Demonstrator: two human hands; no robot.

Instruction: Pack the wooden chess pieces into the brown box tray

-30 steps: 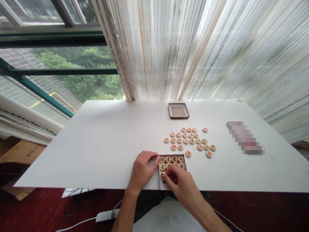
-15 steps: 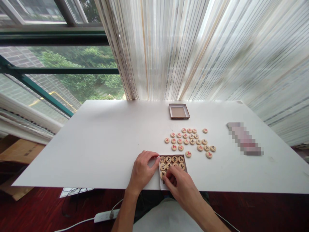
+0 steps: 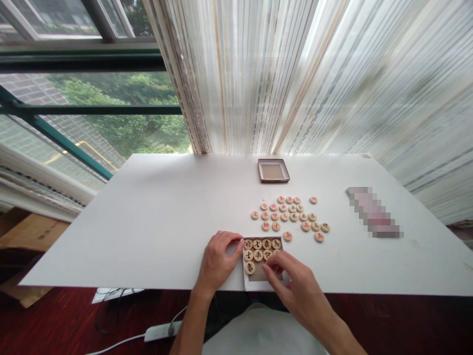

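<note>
At counter's [image 3: 148, 222] six o'clock: box [image 3: 255, 285], best kept braced, discs [image 3: 250, 267] seated flat; left hand [image 3: 219, 254], ten o'clock corner, hold unclear; right hand [image 3: 295, 276], grip narrow, contents untellable.

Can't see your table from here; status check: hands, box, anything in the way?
Left hand at far-left corner of box. Right hand over it, grip unclear. One piece visible in nearest row. Right hand hides part of box; loose pieces beyond.

Pale-walled box [image 3: 256, 285]; black-marked discs [image 3: 257, 255] inside
</note>
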